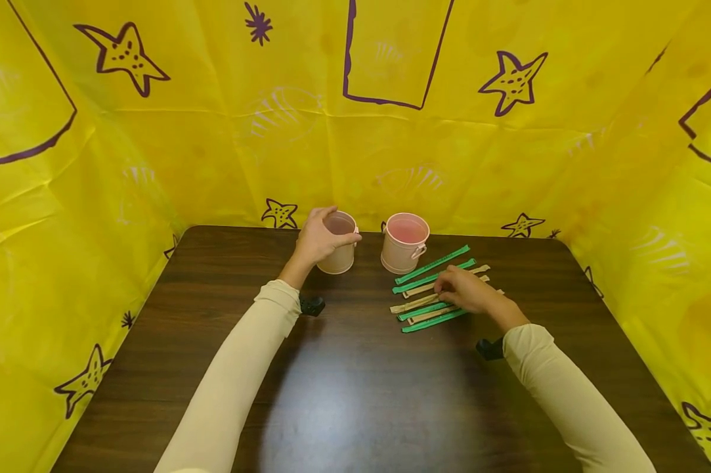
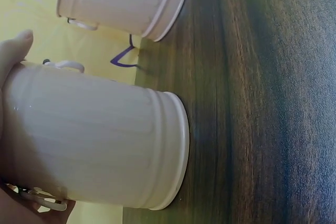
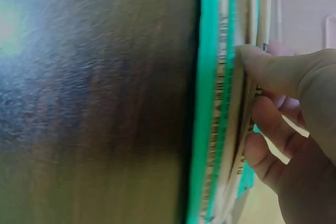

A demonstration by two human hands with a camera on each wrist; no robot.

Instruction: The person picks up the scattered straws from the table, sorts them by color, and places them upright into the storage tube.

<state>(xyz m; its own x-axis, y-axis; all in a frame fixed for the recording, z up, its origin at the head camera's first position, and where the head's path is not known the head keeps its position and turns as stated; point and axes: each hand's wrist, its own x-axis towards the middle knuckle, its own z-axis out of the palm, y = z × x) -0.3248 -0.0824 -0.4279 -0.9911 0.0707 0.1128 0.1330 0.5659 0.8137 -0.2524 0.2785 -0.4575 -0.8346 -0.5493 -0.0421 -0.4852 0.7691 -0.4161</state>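
Note:
Two pale pink pails with small side handles stand side by side at the far edge of the table. My left hand grips the left pail round its rim, thumb on the right side; in the left wrist view this pail's base is at the table surface. The right pail stands apart, untouched. Right of the pails lie several long, thin wrapped straws, some green, some tan. My right hand is over the middle of the row, thumb and fingers pinching a tan wrapped straw, partly hidden by the hand.
The dark wooden table fills the space in front of me. A yellow sheet with starfish drawings hangs behind the table and along both sides. Dark wrist-worn devices show below each hand.

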